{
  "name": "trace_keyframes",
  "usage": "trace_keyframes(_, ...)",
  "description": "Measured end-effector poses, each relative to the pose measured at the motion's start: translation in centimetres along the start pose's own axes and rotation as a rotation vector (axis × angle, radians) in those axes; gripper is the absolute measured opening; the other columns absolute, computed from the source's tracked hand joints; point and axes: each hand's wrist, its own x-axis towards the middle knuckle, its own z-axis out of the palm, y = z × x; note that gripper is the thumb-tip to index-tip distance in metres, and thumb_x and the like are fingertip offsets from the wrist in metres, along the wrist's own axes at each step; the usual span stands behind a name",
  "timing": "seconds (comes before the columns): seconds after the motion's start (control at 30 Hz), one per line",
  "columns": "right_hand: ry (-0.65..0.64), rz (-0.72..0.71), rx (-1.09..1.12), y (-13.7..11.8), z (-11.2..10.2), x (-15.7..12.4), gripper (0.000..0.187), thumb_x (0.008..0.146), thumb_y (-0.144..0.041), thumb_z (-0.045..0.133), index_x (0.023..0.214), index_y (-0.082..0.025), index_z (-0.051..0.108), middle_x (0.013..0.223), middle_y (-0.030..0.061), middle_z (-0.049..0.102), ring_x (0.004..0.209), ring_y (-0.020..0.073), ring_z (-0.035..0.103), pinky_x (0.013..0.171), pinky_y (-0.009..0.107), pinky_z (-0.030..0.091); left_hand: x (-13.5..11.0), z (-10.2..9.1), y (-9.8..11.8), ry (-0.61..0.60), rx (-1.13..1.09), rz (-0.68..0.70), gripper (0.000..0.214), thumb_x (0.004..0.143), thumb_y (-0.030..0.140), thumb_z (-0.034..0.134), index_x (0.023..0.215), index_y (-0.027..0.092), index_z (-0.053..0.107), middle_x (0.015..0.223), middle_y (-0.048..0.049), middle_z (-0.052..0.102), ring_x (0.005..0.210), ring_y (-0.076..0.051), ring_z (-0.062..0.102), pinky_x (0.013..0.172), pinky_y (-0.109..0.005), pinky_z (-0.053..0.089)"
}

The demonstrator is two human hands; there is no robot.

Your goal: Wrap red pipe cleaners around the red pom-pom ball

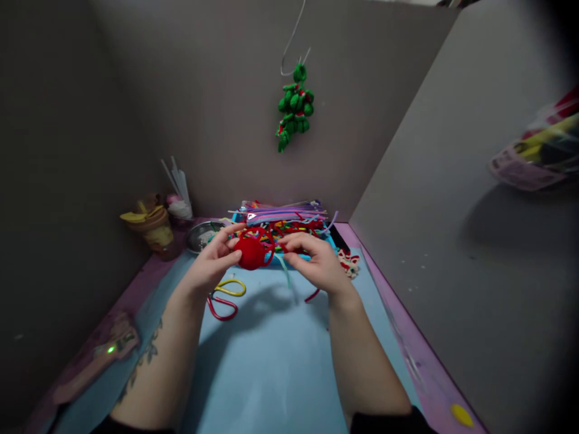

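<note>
My left hand (211, 260) pinches a round red pipe-cleaner ball (251, 253) held above the light blue mat (271, 361). A loose red pipe-cleaner strand runs from the ball to my right hand (316, 259), whose fingers are closed on it. A pale thin strand hangs down between the hands. Both hands hover just in front of a pile of colourful pipe cleaners (284, 220).
Yellow and red looped pipe cleaners (226, 298) lie on the mat under my left wrist. A metal bowl (202, 235) and a brown cup-like figure (151, 226) stand at back left. A green pipe-cleaner ornament (295, 105) hangs on the grey back wall. Grey partitions enclose both sides.
</note>
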Motion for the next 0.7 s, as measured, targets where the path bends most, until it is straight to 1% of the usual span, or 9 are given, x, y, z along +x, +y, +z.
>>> trace_keyframes(0.1,-0.132,-0.056,-0.035,0.2,0.3,0.1,0.009,0.08,-0.016,0.062,0.078,-0.023,0.066,0.105,0.0047,0.072,0.1,0.0194,0.066,0.086,0.037,0.052,0.0,0.1,0.0,0.01,-0.039,-0.044,0.063,0.068,0.027,0.078,0.127,0.022,0.055,0.097,-0.0082,0.069,0.08,-0.019,0.066,0.071,-0.028,0.049)
trace_keyframes(0.17,-0.169,-0.081,-0.03,0.4,0.5,0.1,0.008,0.081,-0.017,0.062,0.078,-0.023,0.066,0.105,0.0051,0.072,0.099,0.0195,0.066,0.085,0.037,0.052,0.1,0.2,0.0,0.01,-0.046,-0.079,0.063,0.067,0.027,0.078,0.126,0.021,0.056,0.099,-0.0094,0.069,0.08,-0.02,0.066,0.07,-0.029,0.05)
trace_keyframes(0.2,-0.166,-0.086,-0.024,0.4,0.6,0.1,0.008,0.081,-0.018,0.061,0.079,-0.023,0.066,0.104,0.0051,0.072,0.098,0.0191,0.066,0.083,0.035,0.052,0.1,0.3,-0.1,0.009,-0.042,-0.094,0.063,0.067,0.028,0.079,0.125,0.021,0.057,0.1,-0.0101,0.069,0.08,-0.021,0.067,0.069,-0.03,0.05)
trace_keyframes(0.3,-0.078,-0.062,-0.034,0.5,1.0,0.1,0.009,0.083,-0.018,0.058,0.084,-0.023,0.066,0.094,0.0038,0.07,0.087,0.0167,0.065,0.073,0.03,0.052,0.2,0.7,-0.3,0.003,-0.045,-0.105,0.065,0.065,0.029,0.08,0.125,0.021,0.056,0.103,-0.0113,0.069,0.08,-0.022,0.067,0.068,-0.031,0.051)
trace_keyframes(0.37,-0.006,-0.056,-0.073,0.4,1.4,0.2,0.008,0.083,-0.019,0.059,0.087,-0.023,0.066,0.088,0.0025,0.066,0.08,0.0158,0.062,0.069,0.029,0.05,0.3,0.9,-0.6,0.008,-0.056,-0.079,0.068,0.064,0.029,0.081,0.125,0.021,0.054,0.1,-0.0104,0.07,0.077,-0.021,0.067,0.068,-0.03,0.051)
trace_keyframes(0.43,0.054,-0.076,-0.104,0.3,1.9,0.2,0.008,0.082,-0.02,0.062,0.087,-0.024,0.067,0.086,0.0022,0.062,0.08,0.0158,0.06,0.07,0.029,0.049,0.4,1.3,-0.8,0.036,-0.057,-0.044,0.069,0.062,0.028,0.083,0.124,0.021,0.053,0.094,-0.0084,0.071,0.074,-0.019,0.067,0.067,-0.03,0.051)
trace_keyframes(0.5,0.109,-0.101,-0.1,0.3,2.4,0.3,0.009,0.082,-0.02,0.063,0.086,-0.025,0.069,0.087,0.0023,0.06,0.082,0.016,0.06,0.073,0.03,0.049,0.5,1.8,-1.0,0.09,-0.052,-0.019,0.07,0.061,0.027,0.083,0.122,0.02,0.052,0.089,-0.0064,0.071,0.073,-0.018,0.067,0.068,-0.029,0.051)
trace_keyframes(0.6,0.166,-0.118,-0.072,0.2,3.0,0.3,0.012,0.082,-0.017,0.063,0.086,-0.026,0.07,0.087,0.0017,0.059,0.082,0.0155,0.059,0.075,0.031,0.049,0.4,2.8,-1.2,0.169,-0.058,0.0,0.07,0.059,0.024,0.084,0.12,0.019,0.052,0.089,-0.0055,0.071,0.075,-0.017,0.067,0.07,-0.028,0.051)
trace_keyframes(0.7,0.204,-0.11,-0.056,0.2,3.4,0.3,0.013,0.082,-0.017,0.063,0.086,-0.026,0.071,0.089,0.002,0.058,0.084,0.0156,0.059,0.078,0.031,0.049,0.3,3.7,-1.2,0.197,-0.044,0.011,0.07,0.058,0.023,0.084,0.12,0.019,0.051,0.091,-0.0054,0.07,0.076,-0.017,0.067,0.071,-0.028,0.051)
